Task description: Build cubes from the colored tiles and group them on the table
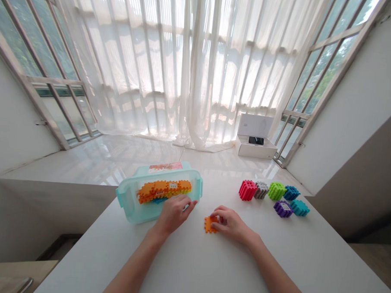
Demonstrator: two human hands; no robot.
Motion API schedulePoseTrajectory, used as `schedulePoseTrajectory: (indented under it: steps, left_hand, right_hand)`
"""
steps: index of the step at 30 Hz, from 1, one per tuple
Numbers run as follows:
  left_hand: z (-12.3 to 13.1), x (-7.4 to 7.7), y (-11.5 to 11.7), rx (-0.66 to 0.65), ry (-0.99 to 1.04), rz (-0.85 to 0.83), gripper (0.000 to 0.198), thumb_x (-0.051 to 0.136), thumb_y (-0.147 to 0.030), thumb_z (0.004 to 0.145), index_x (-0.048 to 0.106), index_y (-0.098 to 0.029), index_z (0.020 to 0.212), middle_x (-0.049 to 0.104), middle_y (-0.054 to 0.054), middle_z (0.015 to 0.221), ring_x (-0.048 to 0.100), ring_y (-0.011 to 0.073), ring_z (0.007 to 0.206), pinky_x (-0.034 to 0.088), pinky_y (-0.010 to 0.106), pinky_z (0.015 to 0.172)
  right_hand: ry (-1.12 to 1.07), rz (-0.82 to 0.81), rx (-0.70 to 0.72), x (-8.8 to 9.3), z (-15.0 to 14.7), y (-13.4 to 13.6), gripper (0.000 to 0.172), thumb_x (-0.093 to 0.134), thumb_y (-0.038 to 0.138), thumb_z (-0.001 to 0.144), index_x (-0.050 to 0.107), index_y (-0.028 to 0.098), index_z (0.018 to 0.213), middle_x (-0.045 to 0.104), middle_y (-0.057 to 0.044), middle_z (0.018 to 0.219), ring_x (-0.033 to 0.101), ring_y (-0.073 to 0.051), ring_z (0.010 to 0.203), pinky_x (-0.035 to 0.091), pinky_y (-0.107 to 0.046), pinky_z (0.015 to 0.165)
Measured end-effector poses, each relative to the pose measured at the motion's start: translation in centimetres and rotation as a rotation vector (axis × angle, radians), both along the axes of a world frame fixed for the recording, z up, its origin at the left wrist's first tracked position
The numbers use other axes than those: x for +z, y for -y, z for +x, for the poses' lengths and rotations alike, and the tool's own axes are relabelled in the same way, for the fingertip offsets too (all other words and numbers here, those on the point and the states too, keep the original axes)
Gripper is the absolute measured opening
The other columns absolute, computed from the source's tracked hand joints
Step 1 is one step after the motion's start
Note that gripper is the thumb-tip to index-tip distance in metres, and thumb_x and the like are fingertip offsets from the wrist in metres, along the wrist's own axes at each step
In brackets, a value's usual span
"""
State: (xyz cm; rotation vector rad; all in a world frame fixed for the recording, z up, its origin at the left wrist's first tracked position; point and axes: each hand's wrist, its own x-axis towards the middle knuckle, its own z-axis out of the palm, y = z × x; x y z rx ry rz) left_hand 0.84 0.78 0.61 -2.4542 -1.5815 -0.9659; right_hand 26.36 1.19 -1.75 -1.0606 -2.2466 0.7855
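Observation:
My right hand (pixel 230 224) has its thumb and fingers closed on a flat orange interlocking tile (pixel 209 225) with toothed edges, low over the white table. My left hand (pixel 175 211) is at the near right rim of a light teal plastic box (pixel 130 215). Its fingers are bent loosely and partly apart; nothing shows in them, though some fingertips are hidden. Inside the box lies a row of orange toothed tiles (pixel 153 189), with some yellow and blue ones beneath.
Right of my hands stand stacks of toothed tiles: red (pixel 247 190), grey (pixel 261 190), lime green (pixel 277 191), dark blue (pixel 291 193), purple (pixel 282 209) and teal (pixel 299 207). Farther back, an open white carton (pixel 255 151) holds a dark phone (pixel 256 140) before a sheer curtain (pixel 199 69).

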Motion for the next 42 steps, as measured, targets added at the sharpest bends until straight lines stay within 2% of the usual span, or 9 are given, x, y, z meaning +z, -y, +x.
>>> schedulePoseTrajectory:
  steps: [2,5,10,13,23,28,32,37,42]
  left_hand:
    - [-1.3,0.5,-0.2,0.187,-0.032,0.027,0.041,0.042,-0.041,0.100,0.060,-0.018,0.072,0.066,0.003,0.076,0.061,0.0168,0.071,0.037,0.027,0.063]
    - [-2.6,0.7,-0.3,0.338,-0.066,0.011,0.040,0.041,-0.042,0.100,0.061,-0.018,0.075,0.068,0.005,0.079,0.063,0.0212,0.076,0.035,0.028,0.061]
    - [-2.3,0.3,-0.3,0.476,-0.138,-0.032,0.037,0.047,-0.050,0.095,0.064,-0.019,0.104,0.070,0.011,0.101,0.062,0.0315,0.098,0.041,0.033,0.068]
    - [-1.9,-0.1,-0.3,0.499,-0.161,-0.011,0.035,0.050,-0.048,0.093,0.064,-0.020,0.107,0.068,0.012,0.105,0.058,0.0338,0.106,0.044,0.036,0.074]
    - [-1.9,-1.7,-0.6,0.373,-0.085,0.146,0.008,0.062,-0.027,0.086,0.059,-0.021,0.091,0.062,0.009,0.111,0.053,0.0350,0.107,0.049,0.038,0.075]
    - [-1.7,-0.7,-0.4,0.325,0.017,0.138,0.011,0.060,-0.016,0.083,0.058,-0.022,0.092,0.062,0.008,0.111,0.057,0.0342,0.106,0.049,0.043,0.085]
    - [-1.3,0.5,0.1,0.268,0.058,0.178,0.011,0.059,-0.018,0.083,0.057,-0.023,0.092,0.064,0.008,0.109,0.060,0.0299,0.101,0.049,0.042,0.087]
    - [-0.2,1.2,1.0,-0.081,0.142,0.182,0.006,0.059,-0.019,0.084,0.056,-0.022,0.088,0.063,0.006,0.099,0.062,0.0218,0.097,0.051,0.034,0.087]
    - [2.0,0.6,2.2,-0.354,0.247,-0.088,0.015,0.062,-0.018,0.079,0.055,-0.023,0.092,0.061,0.006,0.106,0.063,0.0188,0.097,0.053,0.030,0.084]
  right_hand:
    - [0.007,0.002,-0.002,0.0,0.0,0.0,0.017,0.069,0.021,0.081,0.072,0.023,0.098,0.066,-0.003,0.101,0.058,-0.012,0.069,0.049,-0.024,0.067]
    - [0.016,0.008,-0.015,0.0,0.0,0.1,0.016,0.069,0.021,0.080,0.071,0.023,0.096,0.066,-0.002,0.099,0.058,-0.012,0.069,0.048,-0.024,0.067]
    - [0.032,0.012,-0.032,0.2,-0.3,0.2,0.015,0.069,0.020,0.079,0.071,0.023,0.093,0.066,-0.002,0.099,0.058,-0.011,0.067,0.048,-0.023,0.066]
    - [0.041,0.020,-0.035,0.3,-0.4,0.2,0.017,0.069,0.020,0.078,0.071,0.023,0.095,0.066,-0.002,0.098,0.058,-0.012,0.068,0.048,-0.024,0.067]
    - [0.049,0.039,-0.029,0.1,-0.4,0.3,0.016,0.069,0.021,0.079,0.071,0.023,0.095,0.066,-0.002,0.098,0.058,-0.012,0.067,0.048,-0.024,0.066]
    - [0.049,0.042,-0.027,0.0,-0.4,0.2,0.018,0.070,0.021,0.078,0.070,0.023,0.096,0.065,-0.001,0.098,0.058,-0.011,0.067,0.047,-0.023,0.066]
    - [0.041,0.030,-0.015,0.0,-0.3,0.3,0.018,0.070,0.021,0.079,0.070,0.023,0.097,0.065,-0.002,0.101,0.059,-0.012,0.069,0.048,-0.024,0.067]
    - [-0.038,0.032,-0.039,0.4,-0.3,0.3,0.032,0.071,0.021,0.078,0.066,0.025,0.110,0.063,-0.003,0.108,0.057,-0.011,0.069,0.048,-0.025,0.066]
    - [-0.226,-0.114,-0.025,1.1,-0.3,0.1,0.054,0.079,0.023,0.071,0.061,0.026,0.121,0.063,-0.003,0.115,0.059,-0.012,0.075,0.045,-0.023,0.061]
